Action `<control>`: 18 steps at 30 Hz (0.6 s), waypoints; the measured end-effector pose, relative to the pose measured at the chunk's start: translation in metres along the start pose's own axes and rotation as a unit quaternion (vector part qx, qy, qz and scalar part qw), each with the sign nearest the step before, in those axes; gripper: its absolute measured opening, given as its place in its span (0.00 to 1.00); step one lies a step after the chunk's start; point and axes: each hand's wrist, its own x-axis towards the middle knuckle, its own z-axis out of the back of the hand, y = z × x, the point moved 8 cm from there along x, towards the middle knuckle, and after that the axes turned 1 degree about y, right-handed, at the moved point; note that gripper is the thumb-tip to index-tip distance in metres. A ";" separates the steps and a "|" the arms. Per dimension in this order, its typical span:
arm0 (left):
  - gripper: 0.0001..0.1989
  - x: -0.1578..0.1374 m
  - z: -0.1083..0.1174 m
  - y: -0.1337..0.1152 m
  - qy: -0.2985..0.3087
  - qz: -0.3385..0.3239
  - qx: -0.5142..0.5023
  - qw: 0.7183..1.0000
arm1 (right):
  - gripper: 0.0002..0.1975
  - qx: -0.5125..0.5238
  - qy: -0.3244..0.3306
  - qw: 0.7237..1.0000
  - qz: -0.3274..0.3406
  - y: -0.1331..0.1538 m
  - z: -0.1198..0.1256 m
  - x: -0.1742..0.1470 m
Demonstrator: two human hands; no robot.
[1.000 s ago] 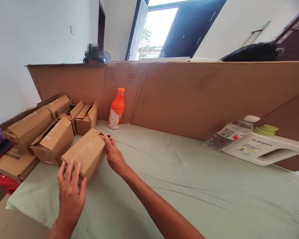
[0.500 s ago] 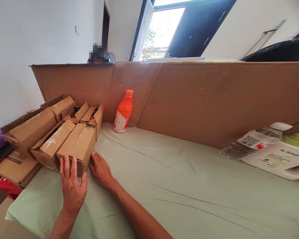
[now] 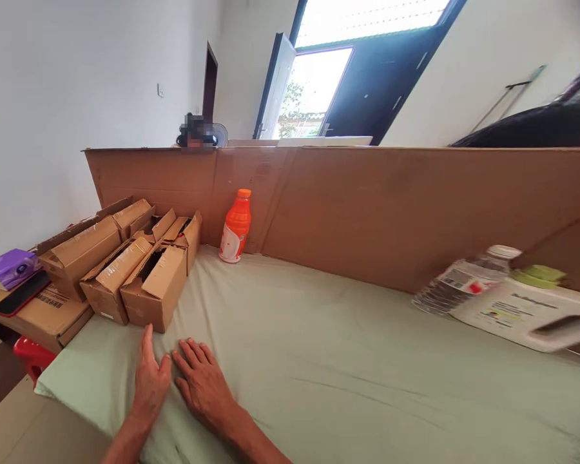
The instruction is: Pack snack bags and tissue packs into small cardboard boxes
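My left hand (image 3: 151,380) is open, thumb apart from the fingers, just in front of the nearest cardboard box (image 3: 167,287). Whether a fingertip touches that box I cannot tell. Beside it, my right hand (image 3: 200,380) lies open and palm down on the pale green cloth (image 3: 328,361). Neither hand holds anything. The nearest box has a gap along its top, with one flap partly raised. Close against its left side stands another cardboard box (image 3: 109,290) with tape on top. More boxes, such as a long one (image 3: 84,251), are grouped behind.
An orange bottle (image 3: 235,229) stands near the cardboard partition (image 3: 391,212). On the right are a clear bottle (image 3: 464,283) and a white jug (image 3: 517,316). At far left lie a purple pack (image 3: 12,267) and a flat carton (image 3: 53,316). A person's head (image 3: 198,131) shows behind the partition.
Both hands have drawn back from the nearest box toward me. That box's top, closed before, now shows a gap. The camera view has shifted upward.
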 end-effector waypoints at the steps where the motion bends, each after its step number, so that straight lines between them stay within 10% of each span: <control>1: 0.31 0.003 0.001 -0.001 0.001 -0.003 -0.004 1.000 | 0.27 0.001 -0.006 1.000 0.007 0.005 0.001 -0.008; 18: 0.20 0.007 -0.005 -0.019 0.030 -0.075 0.065 0.995 | 0.24 0.077 0.035 0.978 0.189 0.044 0.011 -0.050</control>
